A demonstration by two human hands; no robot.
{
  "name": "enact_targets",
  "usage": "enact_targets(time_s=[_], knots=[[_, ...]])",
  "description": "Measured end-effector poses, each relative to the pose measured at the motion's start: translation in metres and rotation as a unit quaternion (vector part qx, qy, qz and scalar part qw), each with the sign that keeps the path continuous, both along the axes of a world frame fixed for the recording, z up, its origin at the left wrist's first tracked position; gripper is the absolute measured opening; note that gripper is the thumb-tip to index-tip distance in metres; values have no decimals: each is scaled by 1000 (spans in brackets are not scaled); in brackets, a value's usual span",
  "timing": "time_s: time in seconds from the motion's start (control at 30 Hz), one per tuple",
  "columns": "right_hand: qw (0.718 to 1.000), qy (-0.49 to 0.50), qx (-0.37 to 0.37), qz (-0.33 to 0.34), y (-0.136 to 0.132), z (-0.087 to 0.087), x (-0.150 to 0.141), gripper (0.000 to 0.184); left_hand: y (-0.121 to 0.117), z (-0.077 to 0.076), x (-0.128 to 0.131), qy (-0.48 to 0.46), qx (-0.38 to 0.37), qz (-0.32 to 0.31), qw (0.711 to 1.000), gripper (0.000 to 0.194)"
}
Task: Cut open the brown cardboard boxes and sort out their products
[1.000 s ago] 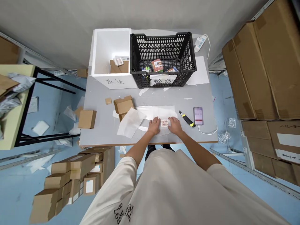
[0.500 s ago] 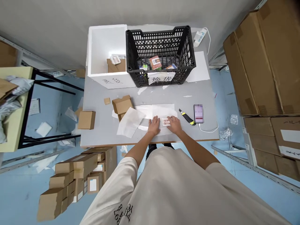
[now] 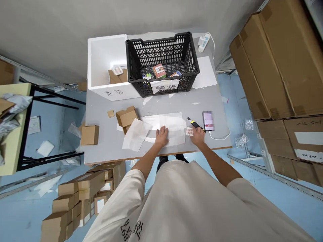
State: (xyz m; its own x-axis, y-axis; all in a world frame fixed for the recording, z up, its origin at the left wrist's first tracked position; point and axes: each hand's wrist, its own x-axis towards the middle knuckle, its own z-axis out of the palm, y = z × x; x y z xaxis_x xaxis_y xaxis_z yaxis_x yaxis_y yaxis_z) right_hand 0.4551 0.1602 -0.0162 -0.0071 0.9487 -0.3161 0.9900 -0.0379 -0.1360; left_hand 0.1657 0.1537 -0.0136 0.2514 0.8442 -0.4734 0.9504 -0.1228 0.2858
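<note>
My left hand [image 3: 162,136] lies flat with its fingers apart on a sheet of white paper [image 3: 174,122] spread at the front of the table. Beyond the paper's right edge, my right hand [image 3: 198,135] grips the right side of a small clear plastic pack [image 3: 189,131] with reddish contents; what exactly is inside is too small to tell. A black and yellow utility knife [image 3: 194,123] lies just past the right fingertips, partly behind them. Another loose white sheet [image 3: 135,134] rests to the left, overlapping an opened cardboard box [image 3: 127,117].
A white foam box [image 3: 108,63] and a black plastic crate [image 3: 161,55] holding small packages stand at the back. A phone [image 3: 208,121] on a cable lies right. A closed carton [image 3: 90,135] and a small brown piece [image 3: 110,114] sit left. Large cartons [image 3: 264,64] rise beside the table.
My right hand has moved right with the small plastic pack, off the white paper and beside the knife. The left hand stays on the paper. The whole view has shifted slightly.
</note>
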Motion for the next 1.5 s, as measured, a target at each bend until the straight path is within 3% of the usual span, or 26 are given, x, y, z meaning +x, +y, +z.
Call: enact_targets(time_s=[0.1,0.2,0.33,0.57,0.73,0.83,0.93,1.03,1.13,1.3,1.37,1.5], knots=[[1000,10,1,2,-1,8,-11,73,-1,5,1,-4,19,5,1000,68],[997,62,32,11,1,20,-28,65,-1,9,0,-17,40,13,999,48],[986,132,46,86,6,33,-53,55,-1,13,-2,-35,56,20,998,35],[972,129,-63,186,6,31,-93,57,-9,32,-16,-87,90,-7,992,26],[960,174,-57,213,5,35,-135,60,-18,65,-49,-99,123,3,987,31],[950,201,-23,236,10,47,-176,62,-22,84,-84,-86,143,48,985,33],[942,202,3,269,17,59,-227,61,-30,93,-127,-76,179,113,974,30],[930,195,24,311,22,65,-279,57,-37,88,-172,-62,199,188,960,28],[916,181,-1,358,24,62,-324,53,-38,70,-210,-64,181,250,949,26],[907,122,-61,399,24,43,-373,47,-33,50,-240,-80,144,335,928,32],[912,100,-63,393,25,35,-384,47,-36,50,-243,-55,173,333,925,35],[918,82,-67,381,26,27,-395,48,-43,51,-243,-36,162,226,960,30]])
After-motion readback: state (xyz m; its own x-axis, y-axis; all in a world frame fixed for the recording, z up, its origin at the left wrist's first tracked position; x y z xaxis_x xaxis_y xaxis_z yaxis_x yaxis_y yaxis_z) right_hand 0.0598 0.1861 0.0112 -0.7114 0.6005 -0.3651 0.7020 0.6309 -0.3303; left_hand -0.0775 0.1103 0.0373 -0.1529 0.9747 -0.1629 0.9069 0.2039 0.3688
